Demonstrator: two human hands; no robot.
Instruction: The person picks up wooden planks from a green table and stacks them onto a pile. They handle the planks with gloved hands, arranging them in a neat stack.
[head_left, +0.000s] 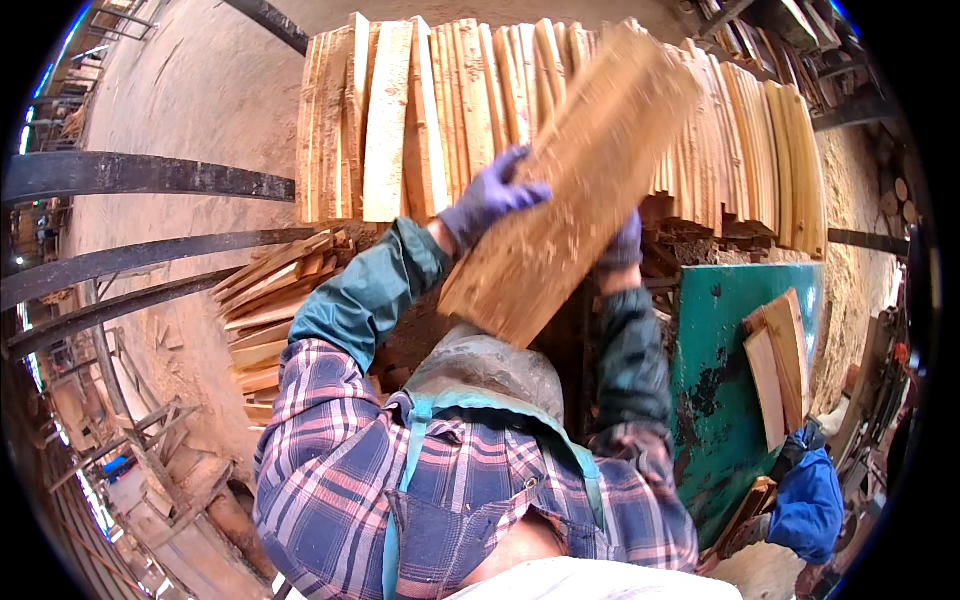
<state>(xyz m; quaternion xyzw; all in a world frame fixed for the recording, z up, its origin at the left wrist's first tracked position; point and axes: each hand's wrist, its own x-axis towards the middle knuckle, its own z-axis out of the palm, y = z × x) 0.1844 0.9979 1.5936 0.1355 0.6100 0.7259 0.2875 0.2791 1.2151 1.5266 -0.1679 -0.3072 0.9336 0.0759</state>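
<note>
A wide wooden plank (585,190), flecked with sawdust and slightly blurred, is held up slantwise in front of me. Its far end overlaps a long row of upright boards (388,120). My left hand (495,203), in a purple glove, grips the plank's left edge, with the fingers partly spread over its face. On the other side, my right hand (624,245), gloved too, holds the plank's right edge; most of its fingers are hidden behind the wood. Below the plank's near end is the grey, dusty, rounded front of my apron (490,370).
A pile of loose wood pieces (265,320) lies left of my left arm. To the right stands a worn green panel (715,400) with short boards (780,350) on it and a blue cloth (808,505) beside it. Dark metal bars (150,176) cross the left side.
</note>
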